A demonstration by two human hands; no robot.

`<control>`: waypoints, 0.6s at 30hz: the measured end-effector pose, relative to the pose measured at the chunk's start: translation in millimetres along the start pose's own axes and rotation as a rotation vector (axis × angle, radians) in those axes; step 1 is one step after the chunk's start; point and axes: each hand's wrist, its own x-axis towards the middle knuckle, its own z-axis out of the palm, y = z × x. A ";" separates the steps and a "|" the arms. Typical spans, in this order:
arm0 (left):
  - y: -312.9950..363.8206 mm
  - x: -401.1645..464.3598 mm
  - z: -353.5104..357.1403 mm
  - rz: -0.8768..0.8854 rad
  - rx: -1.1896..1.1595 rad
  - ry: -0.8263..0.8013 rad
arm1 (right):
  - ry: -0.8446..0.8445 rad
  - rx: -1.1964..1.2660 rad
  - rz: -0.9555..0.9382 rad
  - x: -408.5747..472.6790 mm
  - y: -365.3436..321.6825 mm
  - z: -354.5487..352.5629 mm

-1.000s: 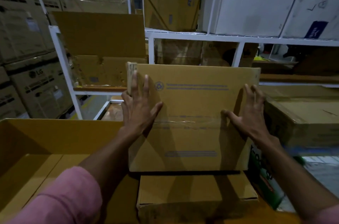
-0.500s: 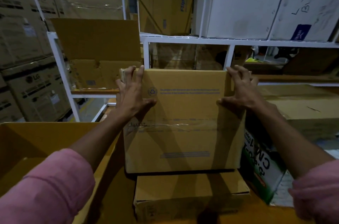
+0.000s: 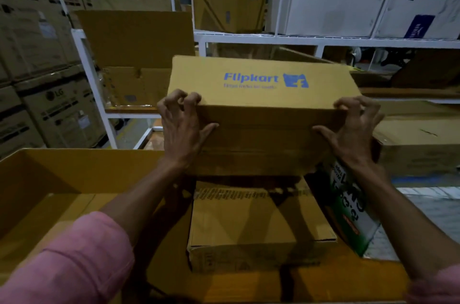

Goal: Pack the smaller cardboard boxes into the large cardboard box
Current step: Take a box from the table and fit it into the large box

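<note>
Flipkart box [image 3: 263,109] tipped toward camera — both hands seemingly clawed on edge.

warehouse, white metal racks [image 3: 298,41], stacked lg cartons [image 3: 32,37], flipkart box [image 3: 261,82]

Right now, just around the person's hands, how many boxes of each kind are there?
Flipkart cardboard box, gripped by the left hand and right hand: 1
Plain small cardboard box below it: 1
Green-and-white printed carton: 1
Large open cardboard box: 1
Total: 4 boxes
</note>
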 end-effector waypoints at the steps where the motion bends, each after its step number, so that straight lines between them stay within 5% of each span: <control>1: -1.1 -12.6 0.4 -0.018 -0.019 -0.001 | -0.023 0.000 0.026 -13.8 0.8 0.2; 9: 9.5 -69.9 -24.2 -0.175 -0.006 0.012 | 0.005 -0.116 0.234 -64.8 -34.7 -13.4; 15: 28.6 -94.0 -54.4 -0.270 0.113 -0.118 | -0.076 -0.228 -0.003 -85.2 -55.9 -23.1; 18: 32.8 -100.7 -60.7 -0.142 0.276 -0.217 | -0.122 -0.222 -0.100 -94.5 -66.9 -17.9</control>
